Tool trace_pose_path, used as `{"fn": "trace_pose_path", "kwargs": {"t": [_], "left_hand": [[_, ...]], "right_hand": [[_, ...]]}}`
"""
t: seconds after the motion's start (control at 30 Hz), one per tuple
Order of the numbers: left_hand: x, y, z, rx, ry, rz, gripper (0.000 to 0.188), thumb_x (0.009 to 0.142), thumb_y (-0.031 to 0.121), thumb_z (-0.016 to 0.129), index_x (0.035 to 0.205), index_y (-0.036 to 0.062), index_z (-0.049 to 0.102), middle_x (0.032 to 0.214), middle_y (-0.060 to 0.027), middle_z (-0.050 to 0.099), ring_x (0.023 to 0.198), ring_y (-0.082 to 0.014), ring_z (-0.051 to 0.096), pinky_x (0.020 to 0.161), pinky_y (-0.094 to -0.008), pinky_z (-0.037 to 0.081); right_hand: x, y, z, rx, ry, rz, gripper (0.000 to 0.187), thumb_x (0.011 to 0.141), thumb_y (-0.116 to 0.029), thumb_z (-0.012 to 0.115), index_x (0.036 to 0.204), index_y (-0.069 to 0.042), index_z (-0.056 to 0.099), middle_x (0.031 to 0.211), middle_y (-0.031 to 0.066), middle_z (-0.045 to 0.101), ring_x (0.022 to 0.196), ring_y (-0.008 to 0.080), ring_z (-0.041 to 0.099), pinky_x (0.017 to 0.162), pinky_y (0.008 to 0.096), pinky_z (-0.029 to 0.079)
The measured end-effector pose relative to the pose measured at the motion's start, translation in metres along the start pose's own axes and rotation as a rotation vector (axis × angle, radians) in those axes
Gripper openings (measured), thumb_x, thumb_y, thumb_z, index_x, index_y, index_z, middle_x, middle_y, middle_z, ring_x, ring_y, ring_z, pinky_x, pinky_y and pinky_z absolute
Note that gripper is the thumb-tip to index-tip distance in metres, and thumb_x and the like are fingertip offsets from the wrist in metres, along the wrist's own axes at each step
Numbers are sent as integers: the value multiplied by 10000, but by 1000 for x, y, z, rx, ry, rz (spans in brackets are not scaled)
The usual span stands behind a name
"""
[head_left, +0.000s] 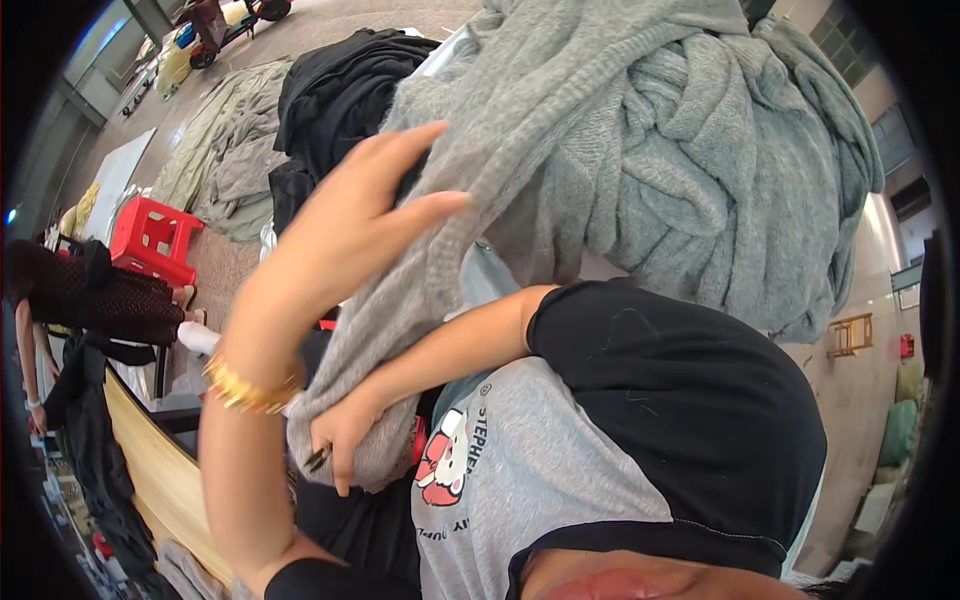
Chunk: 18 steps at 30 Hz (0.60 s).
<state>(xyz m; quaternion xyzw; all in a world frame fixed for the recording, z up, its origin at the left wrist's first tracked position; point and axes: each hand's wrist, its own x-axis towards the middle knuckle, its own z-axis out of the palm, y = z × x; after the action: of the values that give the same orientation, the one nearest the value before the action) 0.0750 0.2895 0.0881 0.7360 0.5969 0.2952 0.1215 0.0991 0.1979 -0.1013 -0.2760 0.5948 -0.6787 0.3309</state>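
**Grey knit cloth (690, 170) gripped at its lower end by the right hand (350, 425)**

I see the cloth heaped high at upper right, one length slanting down leftward to the wearer's lap. Behind it I find a black cloth heap (335, 95), and farther left a red stool (157, 240). The left hand (340, 220) is spread, thumb parted from fingers, over the slanting length; I cannot tell whether it touches. The right hand curls around the gathered end. A gold bracelet (250, 388) rings the left wrist; a small dark thing (318, 460), unclear to me, shows at the right fingers.
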Motion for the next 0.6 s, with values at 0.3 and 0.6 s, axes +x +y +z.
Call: {"fn": "trace_pose_path", "kwargs": {"t": [0.3, 0.6], "left_hand": [[100, -16, 91, -42, 136, 91, 475, 849, 101, 572, 1312, 7, 525, 1211, -284, 577, 1016, -424, 612, 916, -467, 485], [-83, -6, -89, -1010, 634, -344, 529, 795, 25, 440, 1314, -32, 525, 1281, -174, 579, 1193, -236, 548, 1055, -347, 394]], "right_hand": [[24, 46, 39, 612, -121, -378, 477, 711, -135, 827, 1131, 27, 668, 1191, 136, 668, 1115, 204, 582, 942, 362, 464], [-27, 22, 15, -267, -130, -117, 475, 692, -402, 832, 735, 50, 691, 676, 107, 658, 649, 171, 602, 606, 357, 449]]}}
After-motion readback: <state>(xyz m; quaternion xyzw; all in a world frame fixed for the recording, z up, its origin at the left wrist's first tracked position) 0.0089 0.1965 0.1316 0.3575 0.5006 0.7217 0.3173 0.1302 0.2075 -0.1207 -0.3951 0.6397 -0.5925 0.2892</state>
